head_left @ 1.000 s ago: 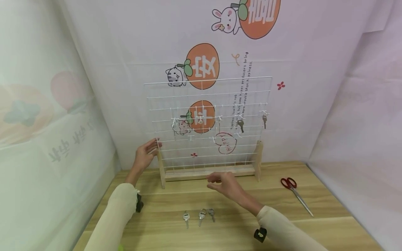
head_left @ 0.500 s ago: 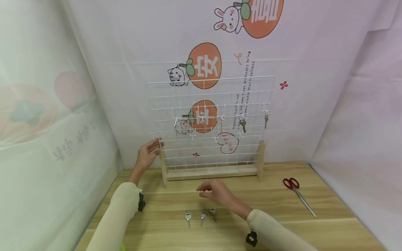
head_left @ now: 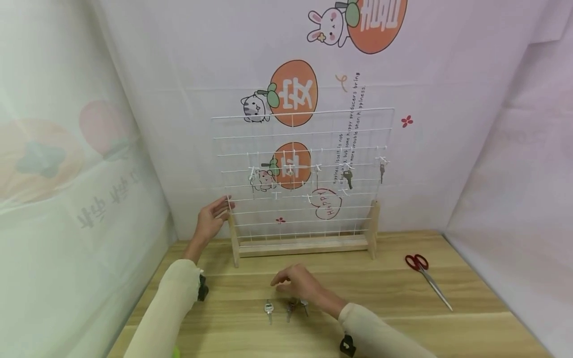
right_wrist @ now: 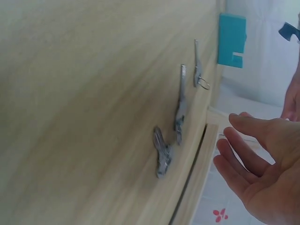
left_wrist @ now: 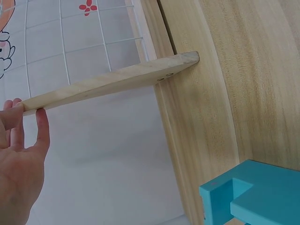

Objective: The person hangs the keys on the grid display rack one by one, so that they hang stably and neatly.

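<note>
1. The right hand (head_left: 297, 284) is hovering near three loose keys (head_left: 268, 309), its fingers slightly bent, thumb apart, holding nothing.
2. Those keys are lying on the table (head_left: 233, 333); two are sitting close together, so a careless pinch could be catching or nudging both.
3. The left hand (head_left: 211, 219) is pinching the side post (head_left: 234, 241) of the wire rack (head_left: 306, 247); should that hold slacken, a bump could be swinging the hanging keys (head_left: 348, 179).

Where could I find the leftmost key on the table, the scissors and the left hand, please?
Leftmost key (head_left: 268, 308): head view, on its wide grip end.
Scissors (head_left: 431, 282): head view, on the metal blades.
Left hand (left_wrist: 21, 168): left wrist view, on the palm.
</note>
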Motion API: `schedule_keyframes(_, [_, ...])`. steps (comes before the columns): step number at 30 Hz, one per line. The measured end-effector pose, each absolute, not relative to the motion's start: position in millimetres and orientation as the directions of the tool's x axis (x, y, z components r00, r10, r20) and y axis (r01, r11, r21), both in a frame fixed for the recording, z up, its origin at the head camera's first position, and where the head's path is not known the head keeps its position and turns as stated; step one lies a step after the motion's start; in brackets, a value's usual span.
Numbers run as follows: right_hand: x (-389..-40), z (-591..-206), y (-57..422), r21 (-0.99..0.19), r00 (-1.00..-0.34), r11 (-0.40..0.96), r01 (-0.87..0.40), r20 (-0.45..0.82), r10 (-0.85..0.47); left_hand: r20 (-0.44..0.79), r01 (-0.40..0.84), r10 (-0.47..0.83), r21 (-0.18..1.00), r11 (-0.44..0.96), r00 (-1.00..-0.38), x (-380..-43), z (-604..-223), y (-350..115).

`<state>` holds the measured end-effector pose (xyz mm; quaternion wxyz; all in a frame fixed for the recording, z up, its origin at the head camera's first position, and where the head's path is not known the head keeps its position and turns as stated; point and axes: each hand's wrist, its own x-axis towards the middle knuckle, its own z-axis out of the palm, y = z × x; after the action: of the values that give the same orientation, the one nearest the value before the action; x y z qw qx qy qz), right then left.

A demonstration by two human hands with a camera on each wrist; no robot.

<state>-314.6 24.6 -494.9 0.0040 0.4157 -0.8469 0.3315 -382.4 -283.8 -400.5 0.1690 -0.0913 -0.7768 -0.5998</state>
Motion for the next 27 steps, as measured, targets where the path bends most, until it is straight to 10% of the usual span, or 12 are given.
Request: schedule_keyframes(27, [-299.6,-516.3,1.3,-0.468,-0.604,0.476,-0.745,0.171,-0.778,0.36,0.33,-0.054,0.898,0.292,-0.931,-382.7,-401.2,-283.8])
